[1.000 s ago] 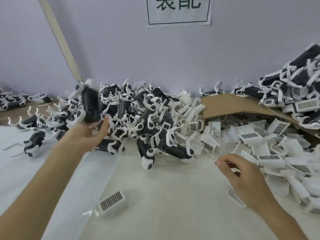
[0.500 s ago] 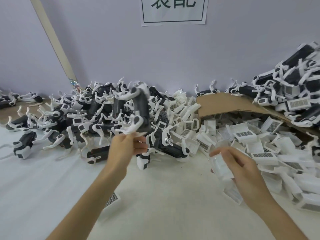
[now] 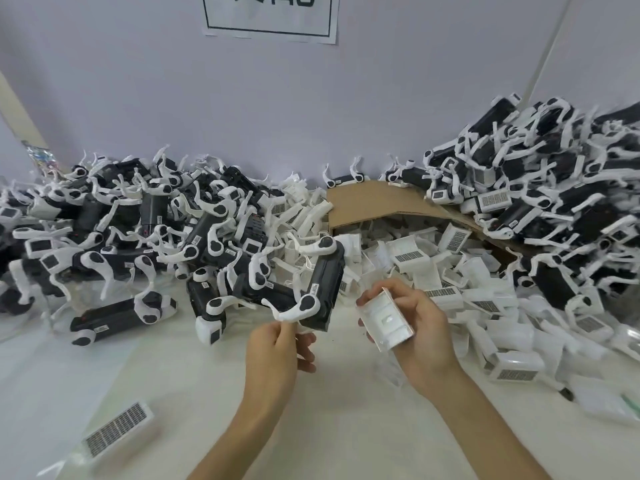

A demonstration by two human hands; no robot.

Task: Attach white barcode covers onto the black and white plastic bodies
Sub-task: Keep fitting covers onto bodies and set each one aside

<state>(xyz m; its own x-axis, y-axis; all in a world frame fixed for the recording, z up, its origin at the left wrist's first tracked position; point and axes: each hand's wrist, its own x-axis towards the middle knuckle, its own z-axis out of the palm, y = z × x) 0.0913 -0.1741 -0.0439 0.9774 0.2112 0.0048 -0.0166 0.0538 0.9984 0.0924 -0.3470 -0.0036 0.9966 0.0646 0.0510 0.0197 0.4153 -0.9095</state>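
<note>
Fingers [image 3: 306, 341] of my left hand [image 3: 273, 351] pinch the bottom of a roughly upright black plastic body with white legs [image 3: 325, 285]; my right hand [image 3: 419, 327] grips a hollow white plastic barcode cover [image 3: 386, 318] just beside it. I judge the slim pinch may let the body twist, seating the cover crooked.

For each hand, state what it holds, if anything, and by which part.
The left hand pinches a black and white body by its lower end. The right hand grips a white cover by its sides, hollow side facing the camera.
</note>
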